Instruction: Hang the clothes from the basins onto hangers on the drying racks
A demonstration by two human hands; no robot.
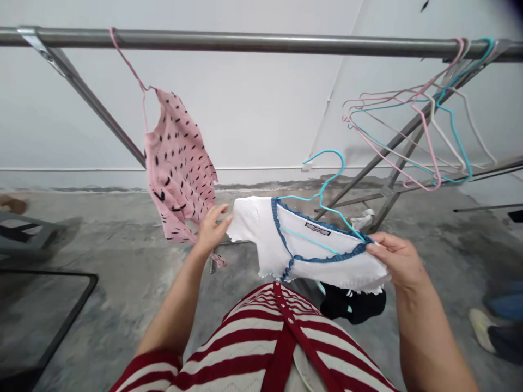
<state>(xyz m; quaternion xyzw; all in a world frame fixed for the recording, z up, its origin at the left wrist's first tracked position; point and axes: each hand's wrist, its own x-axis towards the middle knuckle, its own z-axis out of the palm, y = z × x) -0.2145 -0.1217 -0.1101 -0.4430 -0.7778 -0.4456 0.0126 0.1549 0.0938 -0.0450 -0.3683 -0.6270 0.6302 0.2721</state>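
A white short-sleeved top (269, 234) with blue frilled neckline trim is on a turquoise hanger (333, 177), whose hook points up and is off the rail. My right hand (398, 258) pinches the top's shoulder at the hanger's right end. My left hand (213, 227) is beside the other sleeve, fingers apart and holding nothing; whether a fingertip touches the sleeve I cannot tell. Just behind that hand, a pink top (180, 158) with black dashes hangs from a pink hanger (129, 68).
A metal rail (253, 42) crosses the view, with several bare hangers (425, 122) at its right end. Black cloth (355, 305) shows below the white top. A black metal frame (69, 316) stands at left. Another person's shoe (481, 329) is at lower right.
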